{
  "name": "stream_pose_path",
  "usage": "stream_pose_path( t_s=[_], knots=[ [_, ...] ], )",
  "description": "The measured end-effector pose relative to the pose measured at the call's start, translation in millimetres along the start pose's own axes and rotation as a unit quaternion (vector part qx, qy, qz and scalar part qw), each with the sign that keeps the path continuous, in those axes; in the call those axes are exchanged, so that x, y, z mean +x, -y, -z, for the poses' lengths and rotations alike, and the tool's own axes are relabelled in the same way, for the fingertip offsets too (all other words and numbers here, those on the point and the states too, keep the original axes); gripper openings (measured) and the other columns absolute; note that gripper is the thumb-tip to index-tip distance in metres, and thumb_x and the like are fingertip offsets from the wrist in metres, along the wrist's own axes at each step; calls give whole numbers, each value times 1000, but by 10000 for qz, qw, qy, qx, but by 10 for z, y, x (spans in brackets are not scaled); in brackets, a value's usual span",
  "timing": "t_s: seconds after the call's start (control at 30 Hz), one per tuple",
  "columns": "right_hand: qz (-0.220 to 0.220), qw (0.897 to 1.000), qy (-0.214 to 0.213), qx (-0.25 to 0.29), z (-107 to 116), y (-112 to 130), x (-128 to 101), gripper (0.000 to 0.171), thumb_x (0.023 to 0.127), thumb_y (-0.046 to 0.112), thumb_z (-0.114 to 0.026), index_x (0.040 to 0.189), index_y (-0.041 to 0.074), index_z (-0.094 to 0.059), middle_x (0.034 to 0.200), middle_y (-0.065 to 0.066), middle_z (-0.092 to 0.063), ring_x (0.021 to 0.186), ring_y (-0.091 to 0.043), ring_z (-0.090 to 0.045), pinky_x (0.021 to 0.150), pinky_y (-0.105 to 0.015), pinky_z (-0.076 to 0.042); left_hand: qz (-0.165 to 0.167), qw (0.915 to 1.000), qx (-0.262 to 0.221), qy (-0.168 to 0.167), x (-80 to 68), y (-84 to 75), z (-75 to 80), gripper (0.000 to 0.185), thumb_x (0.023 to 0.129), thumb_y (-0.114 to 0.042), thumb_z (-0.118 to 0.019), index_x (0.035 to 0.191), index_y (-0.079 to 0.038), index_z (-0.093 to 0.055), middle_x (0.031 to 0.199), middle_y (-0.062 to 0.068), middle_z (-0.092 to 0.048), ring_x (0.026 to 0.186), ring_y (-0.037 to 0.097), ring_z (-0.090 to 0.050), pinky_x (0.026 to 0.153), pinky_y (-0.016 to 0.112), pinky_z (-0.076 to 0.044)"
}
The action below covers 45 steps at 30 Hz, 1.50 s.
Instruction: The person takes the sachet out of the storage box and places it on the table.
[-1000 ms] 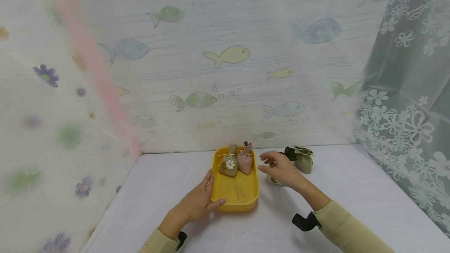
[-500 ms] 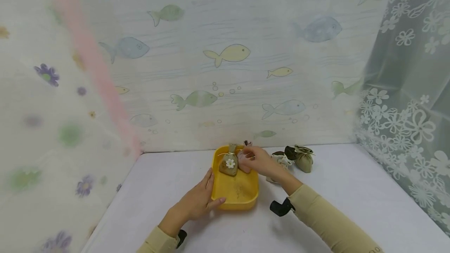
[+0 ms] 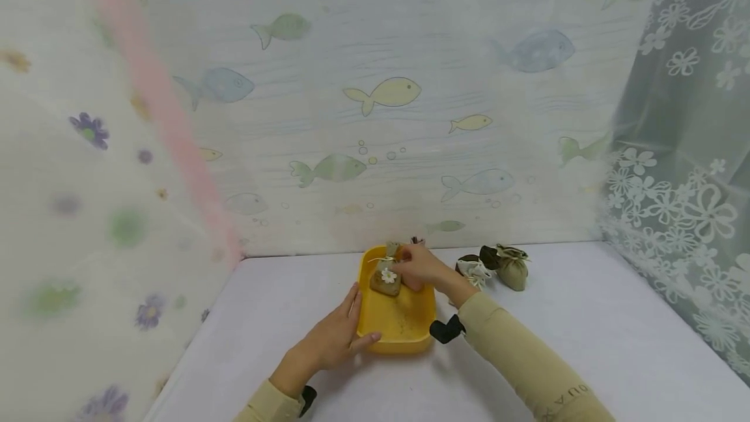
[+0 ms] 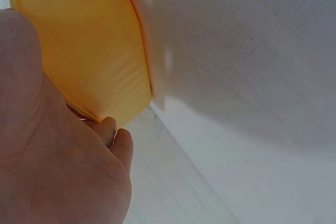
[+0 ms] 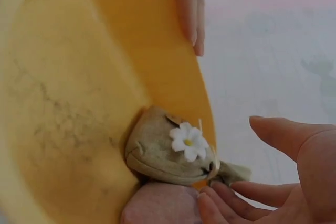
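A yellow tray (image 3: 404,337) sits on the white table, with an olive sachet bearing a white flower (image 3: 387,277) at its back. My right hand (image 3: 410,262) reaches over the tray's back. It covers most of a pink sachet (image 5: 160,203), and its fingertips (image 5: 236,191) touch the olive sachet's (image 5: 163,153) tied neck, the thumb held apart. My left hand (image 3: 351,321) rests against the tray's left wall with straight fingers, thumb at the front rim. In the left wrist view the palm (image 4: 52,171) lies beside the tray's wall (image 4: 89,51).
Right of the tray lie a white and brown sachet (image 3: 473,270) and an olive green sachet (image 3: 512,267). A fish-print curtain hangs close behind the table, with flowered curtains at both sides. Bare table top (image 3: 586,318) stretches to the right.
My right hand has moved left from beside the tray to over its back, onto the sachets. The left hand has stayed on the tray.
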State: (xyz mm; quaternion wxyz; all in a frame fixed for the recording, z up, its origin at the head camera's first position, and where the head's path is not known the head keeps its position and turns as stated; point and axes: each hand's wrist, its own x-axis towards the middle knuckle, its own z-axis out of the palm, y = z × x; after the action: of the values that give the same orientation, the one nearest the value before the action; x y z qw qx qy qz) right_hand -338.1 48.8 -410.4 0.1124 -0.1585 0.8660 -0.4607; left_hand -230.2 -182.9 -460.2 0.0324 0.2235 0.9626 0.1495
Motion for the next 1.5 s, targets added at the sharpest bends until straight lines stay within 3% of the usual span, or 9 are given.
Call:
stream_pose_path(
  t_s=[0.2,0.43,0.67,0.87,1.1,1.5],
  knots=[
    [46,10000,16,60,-80,36,65,41,98,22,-70,127,-6,-62,124,-17,-66,118,-32,-63,102,-48,-53,-73,9999,-41,-66,-35,-45,29,95,103,-60,-48,158,11,-18,169,24,-5,151,39,-29,118,53,-34],
    [-5,9978,-168,645,-188,26,101,39,95,15,-73,127,-5,-60,115,-15,-65,106,-27,-64,97,-42,-56,-75,9999,72,-124,-58,-53,44,97,103,-63,-45,159,10,-17,170,23,-4,152,38,-28,119,52,-33],
    [243,9987,-156,425,-270,33,111,41,92,15,-74,128,-4,-66,116,-13,-70,103,-24,-67,97,-42,-57,-75,9997,167,-142,-87,-57,49,98,102,-65,-44,159,10,-17,170,23,-4,151,39,-30,119,52,-34],
    [148,9994,-310,32,-310,58,99,45,89,18,-76,127,-4,-67,118,-15,-71,108,-29,-66,100,-46,-55,-5,9999,100,-98,-81,-64,26,96,103,-63,-46,160,9,-17,170,21,-3,152,37,-28,120,51,-33],
    [352,9959,-533,-647,-284,110,66,21,92,13,-72,107,-2,-74,94,-9,-72,81,-20,-64,76,-37,-56,-55,9999,103,-89,-96,-143,86,94,104,-59,-49,158,12,-19,169,26,-7,150,40,-30,118,53,-34],
    [907,9924,-481,-671,-200,206,-56,18,97,11,-70,110,0,-73,100,-8,-73,88,-20,-66,82,-37,-57,-9,9998,122,-131,-99,-94,64,94,103,-58,-50,158,11,-19,169,25,-6,151,40,-29,118,53,-34]
  ],
)
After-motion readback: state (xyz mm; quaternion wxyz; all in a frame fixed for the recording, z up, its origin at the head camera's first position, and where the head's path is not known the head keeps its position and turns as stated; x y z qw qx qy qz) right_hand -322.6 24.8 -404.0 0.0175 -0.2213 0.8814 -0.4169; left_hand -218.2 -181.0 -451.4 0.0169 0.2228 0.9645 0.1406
